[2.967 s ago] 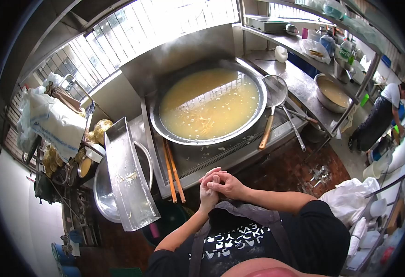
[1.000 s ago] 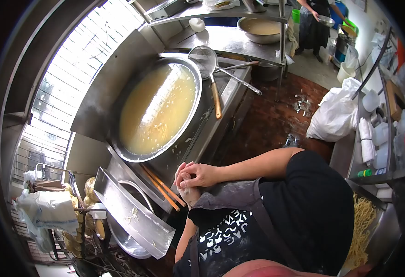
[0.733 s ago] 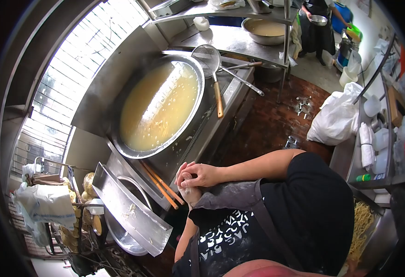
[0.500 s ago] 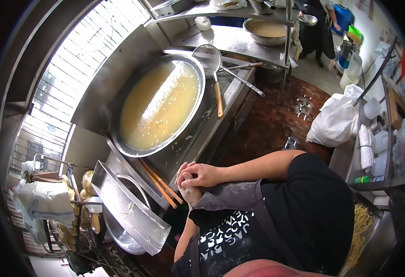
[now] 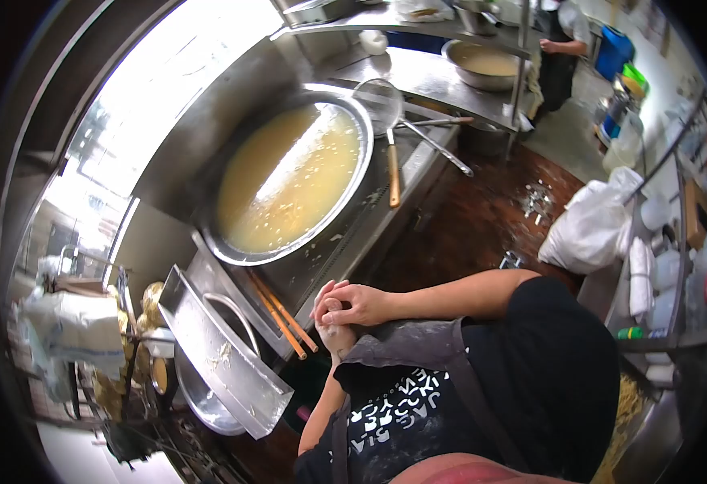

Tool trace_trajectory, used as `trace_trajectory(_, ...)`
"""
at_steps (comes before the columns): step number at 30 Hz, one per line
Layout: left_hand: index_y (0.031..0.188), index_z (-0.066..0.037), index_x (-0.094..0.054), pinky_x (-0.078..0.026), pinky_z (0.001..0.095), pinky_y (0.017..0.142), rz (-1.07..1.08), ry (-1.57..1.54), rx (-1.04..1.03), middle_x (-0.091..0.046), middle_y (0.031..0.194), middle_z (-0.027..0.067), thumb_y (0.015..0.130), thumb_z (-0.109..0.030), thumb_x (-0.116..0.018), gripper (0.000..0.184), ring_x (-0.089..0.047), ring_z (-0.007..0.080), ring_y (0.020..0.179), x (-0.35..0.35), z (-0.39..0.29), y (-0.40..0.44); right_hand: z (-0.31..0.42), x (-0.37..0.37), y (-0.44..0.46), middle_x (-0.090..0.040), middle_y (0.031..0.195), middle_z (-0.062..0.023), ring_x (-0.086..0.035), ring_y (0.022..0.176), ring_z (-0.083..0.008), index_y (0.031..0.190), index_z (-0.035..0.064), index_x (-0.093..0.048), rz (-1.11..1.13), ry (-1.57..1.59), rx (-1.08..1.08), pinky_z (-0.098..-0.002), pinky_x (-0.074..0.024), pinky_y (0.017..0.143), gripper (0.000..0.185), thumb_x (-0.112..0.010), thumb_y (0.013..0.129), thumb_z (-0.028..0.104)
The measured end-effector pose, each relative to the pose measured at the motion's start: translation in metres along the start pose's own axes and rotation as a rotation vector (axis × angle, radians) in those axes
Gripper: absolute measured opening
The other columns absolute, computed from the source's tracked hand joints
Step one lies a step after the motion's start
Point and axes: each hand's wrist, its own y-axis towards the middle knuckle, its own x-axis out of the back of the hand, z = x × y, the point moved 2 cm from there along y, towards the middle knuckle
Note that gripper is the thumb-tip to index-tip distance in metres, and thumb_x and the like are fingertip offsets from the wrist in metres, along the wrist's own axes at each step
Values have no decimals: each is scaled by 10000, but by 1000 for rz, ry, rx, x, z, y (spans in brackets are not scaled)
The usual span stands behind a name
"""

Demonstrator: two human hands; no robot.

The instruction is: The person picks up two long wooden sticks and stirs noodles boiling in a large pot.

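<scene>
My right hand (image 5: 363, 305) and my left hand (image 5: 335, 335) are clasped together at the front edge of the stove, with fingers wrapped round each other. No tool shows in either. Just left of them, two long wooden chopsticks (image 5: 279, 313) lie by the stove's corner. Beyond sits a wide wok (image 5: 367, 161) of cloudy yellowish liquid, with pale strands and bubbles in it. To its right rest a round strainer with a wooden handle (image 5: 394, 173) and a long metal-handled utensil (image 5: 438, 148).
A metal trough (image 5: 224, 351) with scraps lies over a steel basin (image 5: 202, 407) at lower left. A bowl of liquid (image 5: 490, 79) sits on the back shelf. Another person (image 5: 561, 52) stands at upper right. A white sack (image 5: 587, 226) is near the right shelves; noodles (image 5: 623, 419) are below.
The view has turned, so the wok has shifted left and tilted, and the noodles at lower right have come into view. My hands stay clasped. The other person has changed position and posture.
</scene>
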Motion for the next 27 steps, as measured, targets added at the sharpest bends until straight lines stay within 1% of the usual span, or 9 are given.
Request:
trace_trajectory(2,1316,25,-574,-481,362,1013,21,-34,2,-671,1197,194,1025,-353,-611,478,-631,241,1114,5,0,-2,-1,-1,2,-701,1102,-114,-636,1088,-269,1092,90,-728,21,4,11,-386,-477,997,256,-665,963,302)
trace_trajectory(3,1313,27,-574,-476,354,1016,-19,83,-27,-666,1210,184,1034,-300,-600,431,-625,237,1119,-5,-11,-3,3,-1,3,-699,1118,-110,-637,1095,-263,1090,80,-726,22,1,46,-388,-479,1003,247,-659,965,283)
trace_trajectory(5,1314,29,-571,-474,342,1015,-12,57,-6,-666,1207,173,1046,-297,-584,422,-622,220,1112,-5,-13,-3,4,-2,3,-694,1135,-106,-637,1102,-253,1091,71,-724,44,93,-25,-380,-483,1000,246,-659,965,272)
trace_trajectory(9,1322,25,-568,-471,326,1013,-34,-24,34,-659,1214,159,1064,-331,-549,440,-612,192,1117,-6,-12,-6,8,-1,3,-688,1137,-101,-635,1098,-245,1104,59,-717,55,43,-35,-367,-487,994,260,-657,971,275)
trace_trajectory(10,1326,25,-566,-470,332,1018,-44,-63,48,-655,1228,160,1052,-376,-559,486,-609,199,1129,-4,-10,-7,5,-2,3,-687,1135,-102,-635,1099,-244,1109,57,-715,57,23,-37,-366,-488,992,265,-657,972,277)
trace_trajectory(13,1324,26,-567,-467,342,1026,-42,-85,15,-656,1229,162,1037,-437,-564,545,-611,208,1136,-2,-11,-10,6,-6,3,-685,1128,-101,-636,1100,-247,1124,52,-710,64,24,-52,-369,-490,987,281,-658,975,284)
trace_trajectory(16,1318,26,-570,-465,353,1029,-90,-105,45,-656,1230,165,1026,-471,-567,576,-615,217,1135,0,-9,-13,12,-8,4,-684,1121,-101,-636,1100,-251,1136,50,-706,80,32,-71,-373,-491,983,292,-660,975,290)
trace_trajectory(23,1287,34,-588,-471,349,1016,-108,-102,56,-658,1211,172,1043,-437,-547,532,-621,220,1117,1,-11,-16,1,-10,4,-671,1143,-101,-621,1122,-249,1133,58,-702,103,42,-47,-377,-484,992,283,-659,978,290)
trace_trajectory(27,1267,44,-601,-473,345,1012,-108,-125,61,-658,1201,175,1046,-429,-542,525,-622,225,1113,3,-6,-15,6,-10,3,-668,1188,-104,-607,1134,-223,1123,34,-684,109,41,-66,-374,-456,1038,284,-640,985,279)
